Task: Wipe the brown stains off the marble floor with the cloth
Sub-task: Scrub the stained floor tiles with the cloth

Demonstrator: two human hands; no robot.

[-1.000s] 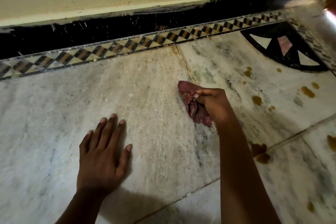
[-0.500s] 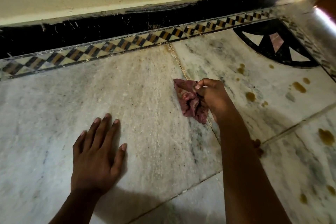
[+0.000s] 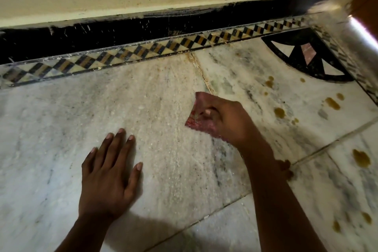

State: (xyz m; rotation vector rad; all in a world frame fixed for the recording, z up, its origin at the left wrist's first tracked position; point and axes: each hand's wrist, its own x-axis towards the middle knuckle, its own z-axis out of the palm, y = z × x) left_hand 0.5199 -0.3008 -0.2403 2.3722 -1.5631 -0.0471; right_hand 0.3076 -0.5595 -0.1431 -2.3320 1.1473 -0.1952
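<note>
A dark red cloth (image 3: 199, 117) lies bunched on the white marble floor (image 3: 143, 112), and my right hand (image 3: 229, 122) grips it from the right. My left hand (image 3: 108, 174) rests flat on the floor with fingers spread, to the lower left of the cloth. Several brown stains mark the marble to the right: one stain (image 3: 279, 112) close to my right hand, a longer one (image 3: 332, 103) farther right, a big blot (image 3: 361, 158) on the neighbouring slab and one (image 3: 286, 168) partly behind my right forearm.
A checkered inlay border (image 3: 143, 53) runs along the black skirting (image 3: 122, 32) of the cream wall. A black fan-shaped inlay (image 3: 306, 59) fills the far right corner. A shiny raised ledge (image 3: 364, 32) bounds the floor on the right.
My right hand has dragged the cloth leftward and a little nearer, off the seam between the slabs; the cloth looks flatter and more spread. My left hand stays planted.
</note>
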